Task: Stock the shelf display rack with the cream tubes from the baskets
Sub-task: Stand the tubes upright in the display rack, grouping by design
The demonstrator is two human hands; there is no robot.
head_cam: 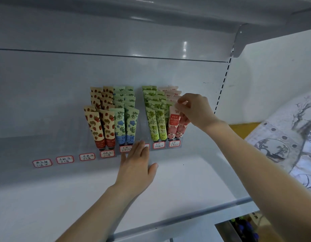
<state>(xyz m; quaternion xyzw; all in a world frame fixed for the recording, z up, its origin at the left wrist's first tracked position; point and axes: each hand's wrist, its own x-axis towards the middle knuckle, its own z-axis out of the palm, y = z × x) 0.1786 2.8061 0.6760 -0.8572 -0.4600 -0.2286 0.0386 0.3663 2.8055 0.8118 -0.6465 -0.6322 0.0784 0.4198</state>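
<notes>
My left hand lies flat on the white shelf, fingers straight. The fingertips touch the front edge of the clear rack, right by its price labels. Further back on the right, my right hand has its fingers curled, pinching the top of a pink tube standing in the rack's rightmost slot. To its left are rows of green tubes, blue tubes and strawberry tubes.

White shelf, glossy back panel, slotted upright, white wall.
</notes>
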